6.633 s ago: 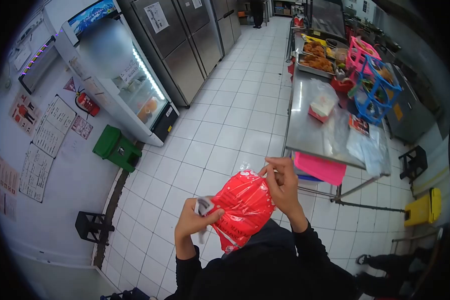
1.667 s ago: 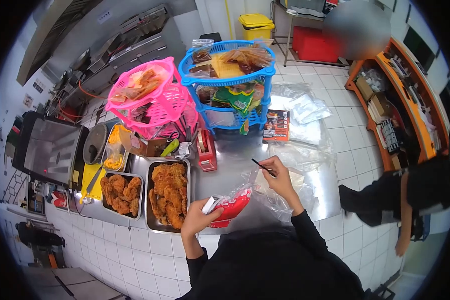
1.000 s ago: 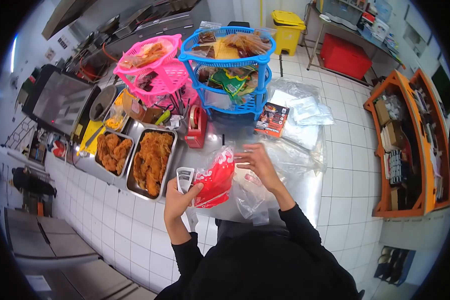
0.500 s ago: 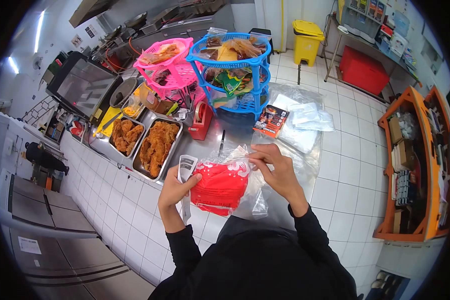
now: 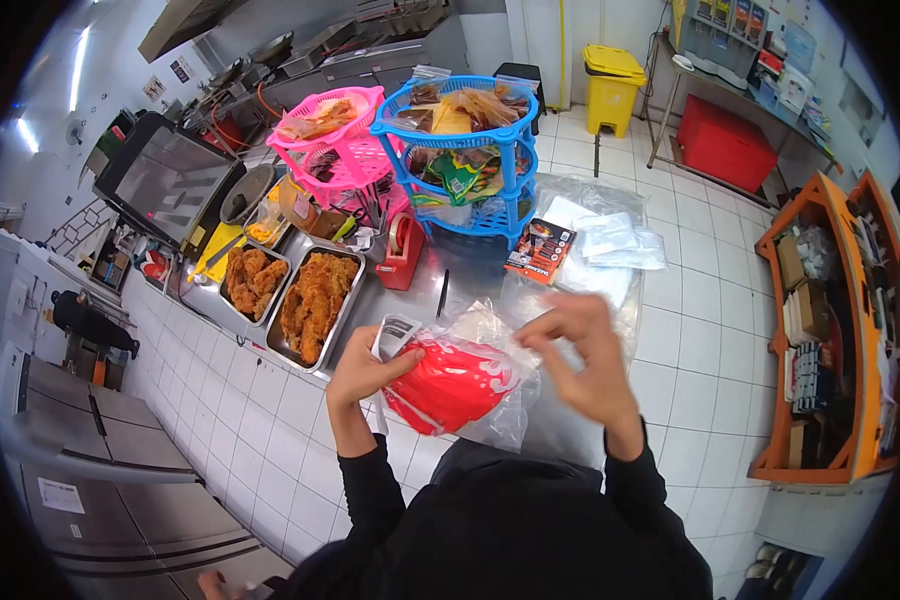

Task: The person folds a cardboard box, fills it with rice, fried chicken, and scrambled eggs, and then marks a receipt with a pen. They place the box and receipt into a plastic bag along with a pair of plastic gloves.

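Note:
My left hand (image 5: 363, 377) grips a red plastic bag (image 5: 450, 385) together with a slip of white printed paper (image 5: 391, 335), just above the near edge of a steel counter (image 5: 425, 285). A clear plastic bag (image 5: 495, 420) wraps around the red one. My right hand (image 5: 582, 355) hovers to the right of the bags, fingers bent and blurred, pinching the clear plastic near its top; the grip itself is hard to make out. A black pen (image 5: 442, 293) lies on the counter beyond the bags.
Two trays of fried chicken (image 5: 313, 303) sit at the counter's left. Behind them stand a pink basket rack (image 5: 332, 140), a blue basket rack (image 5: 465, 150) and a red tape dispenser (image 5: 403, 250). Clear bags (image 5: 610, 240) and a small box (image 5: 537, 250) lie at the right.
The pen left my right hand and now lies on the counter. The clear bag has come around the red bag, and my right hand has shifted rightward along its top.

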{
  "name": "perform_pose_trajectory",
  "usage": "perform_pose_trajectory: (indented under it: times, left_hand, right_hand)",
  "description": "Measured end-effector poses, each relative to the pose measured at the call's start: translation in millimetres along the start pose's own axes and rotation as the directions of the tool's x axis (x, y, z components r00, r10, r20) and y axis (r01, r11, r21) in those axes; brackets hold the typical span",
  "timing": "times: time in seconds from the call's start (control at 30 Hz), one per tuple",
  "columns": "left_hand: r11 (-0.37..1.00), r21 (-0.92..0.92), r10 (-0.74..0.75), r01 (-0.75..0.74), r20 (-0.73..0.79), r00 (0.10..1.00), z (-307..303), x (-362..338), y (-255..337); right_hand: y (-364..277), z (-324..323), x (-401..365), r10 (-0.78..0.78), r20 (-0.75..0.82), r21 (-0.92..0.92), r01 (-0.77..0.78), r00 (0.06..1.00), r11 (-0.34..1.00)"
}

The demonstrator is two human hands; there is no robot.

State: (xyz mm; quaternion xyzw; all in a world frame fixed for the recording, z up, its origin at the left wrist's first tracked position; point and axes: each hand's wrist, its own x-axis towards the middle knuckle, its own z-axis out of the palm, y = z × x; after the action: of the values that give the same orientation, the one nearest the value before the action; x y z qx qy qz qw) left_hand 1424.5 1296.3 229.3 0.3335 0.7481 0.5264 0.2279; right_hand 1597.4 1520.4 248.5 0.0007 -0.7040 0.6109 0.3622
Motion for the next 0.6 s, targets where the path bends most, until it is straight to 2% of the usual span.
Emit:
perform_pose_trajectory:
  times: [0.07,0.1,0.13,0.2,0.23,0.3,0.47,0.5,0.53,0.6]
  left_hand:
    - [1.0,0.017,0.0,0.0,0.043,0.999,3,2,0]
    - [0.999,0.004,-0.034,0.034,0.077,0.996,4,2,2]
    - [0.998,-0.008,-0.065,0.066,0.109,0.992,5,3,4]
    - [0.999,-0.044,-0.016,0.02,0.088,0.996,11,4,-5]
    - [0.999,-0.044,0.0,0.004,0.08,0.997,14,4,-8]
    - [1.0,-0.031,0.005,-0.002,0.09,0.996,17,3,-10]
    - [1.0,-0.008,0.002,-0.001,0.109,0.994,34,4,-11]
    - [0.999,-0.022,0.049,-0.047,0.106,0.993,37,5,-11]
    - [0.995,-0.036,0.096,-0.093,0.105,0.99,38,5,-11]
    - [0.998,-0.045,0.058,-0.052,0.128,0.99,38,5,-14]
  right_hand:
    - [-10,18,-3,-0.047,0.21,-0.244,0.099,0.977,0.965]
    - [-1,21,-5,-0.027,0.242,-0.278,0.096,0.97,0.956]
    - [6,22,-6,-0.027,0.245,-0.277,0.097,0.969,0.956]
    - [15,21,-6,0.198,0.26,-0.238,-0.135,0.945,0.962]
    - [14,21,-6,0.192,0.269,-0.236,-0.129,0.944,0.963]
    - [10,19,-4,0.312,0.329,-0.255,-0.234,0.891,0.938]
    - [27,17,-13,0.405,0.442,-0.232,-0.334,0.8,0.914]
    - [30,17,-15,0.429,0.459,-0.228,-0.364,0.778,0.903]
    - [34,17,-17,0.427,0.46,-0.229,-0.361,0.778,0.904]
    - [40,15,-20,0.409,0.375,-0.16,-0.377,0.832,0.912]
